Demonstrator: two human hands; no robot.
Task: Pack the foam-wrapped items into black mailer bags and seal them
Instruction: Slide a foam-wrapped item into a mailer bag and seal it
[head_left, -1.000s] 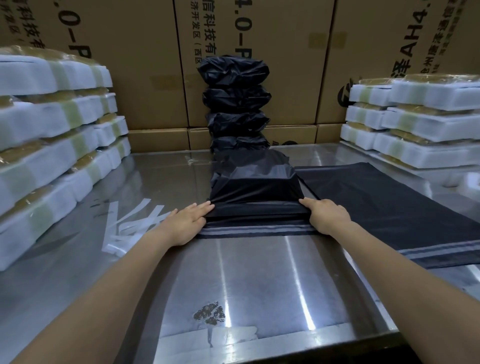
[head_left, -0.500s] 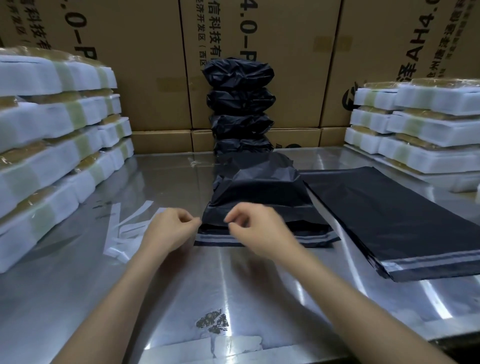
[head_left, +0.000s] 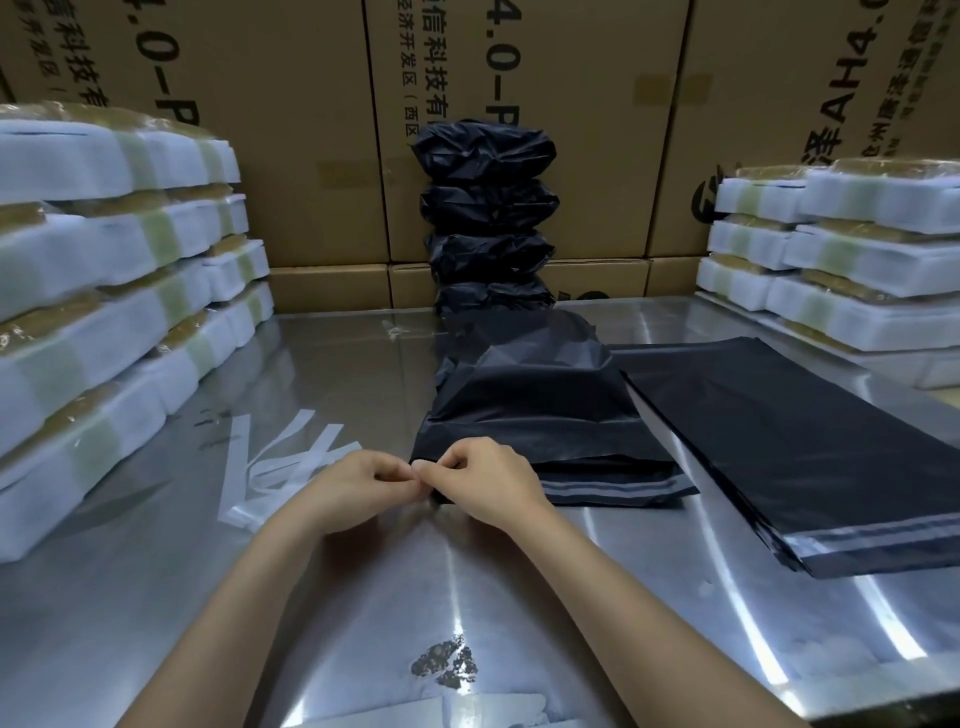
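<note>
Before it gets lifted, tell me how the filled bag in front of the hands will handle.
The filled bag bulges squarely, so it probably lifts as a firm block. Its glossy film on the steel table looks slippery; it would likely slide when pushed. The flap lies flat and limp and would probably droop.

Light: dim, overhead | Glare: streaks on the steel table (head_left: 363, 597) below your hands (head_left: 426, 483) (edges bow, soft).
</note>
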